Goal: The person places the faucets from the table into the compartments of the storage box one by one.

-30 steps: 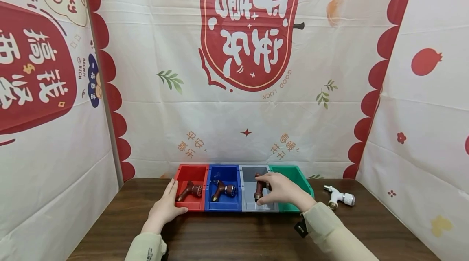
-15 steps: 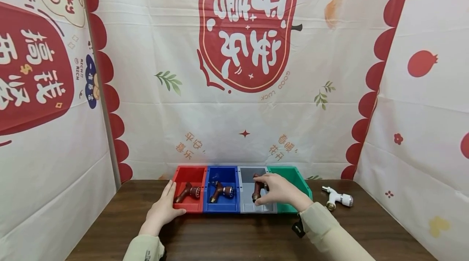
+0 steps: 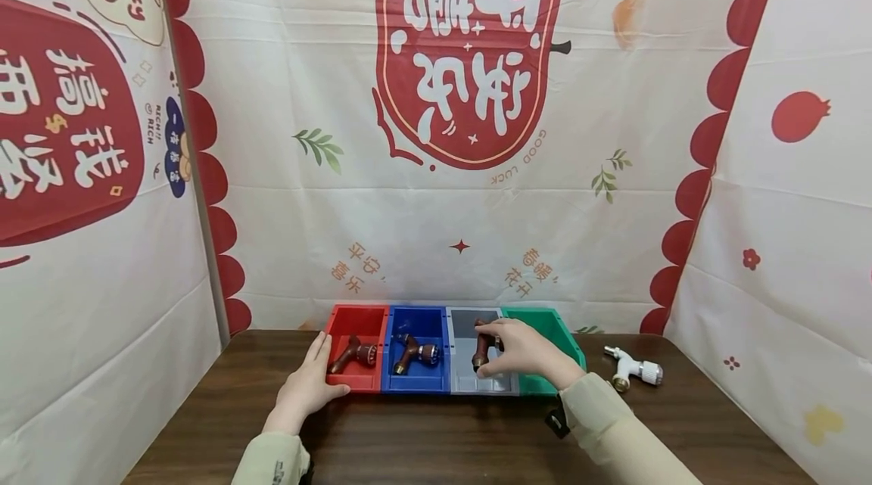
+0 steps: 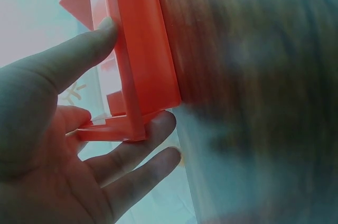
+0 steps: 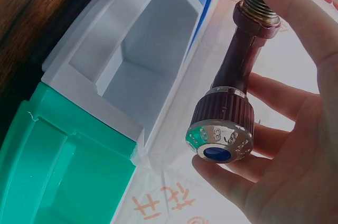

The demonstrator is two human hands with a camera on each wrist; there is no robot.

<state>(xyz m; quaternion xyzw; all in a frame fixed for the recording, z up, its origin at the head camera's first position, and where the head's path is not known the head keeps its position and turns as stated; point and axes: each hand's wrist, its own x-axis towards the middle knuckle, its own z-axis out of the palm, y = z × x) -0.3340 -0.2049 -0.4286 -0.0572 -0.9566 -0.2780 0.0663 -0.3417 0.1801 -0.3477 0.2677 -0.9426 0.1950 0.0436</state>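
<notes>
My left hand (image 3: 306, 387) rests at the left front corner of the red bin (image 3: 359, 318). In the left wrist view its thumb lies on the front rim, and fairly straight fingers touch the side wall. With its fingertips and thumb, my right hand (image 3: 524, 352) grips a dark brown faucet (image 5: 235, 65) over the grey bin (image 3: 463, 377). The right wrist view shows the thumb at its brass threaded end and fingers by the ribbed, chrome-capped knob. Similar brown faucets lie in the red bin, one faucet (image 3: 354, 354), and the blue bin (image 3: 417, 318), another faucet (image 3: 412, 354).
The green bin (image 3: 538, 318) ends the joined row on the right, partly behind the right hand. A white faucet (image 3: 633, 369) lies on the wooden table (image 3: 409, 439) to its right. Printed cloth walls (image 3: 422, 220) enclose the back and both sides.
The head view shifts slightly. Both hands keep their places, and the brown faucet stays in the right hand over the grey bin.
</notes>
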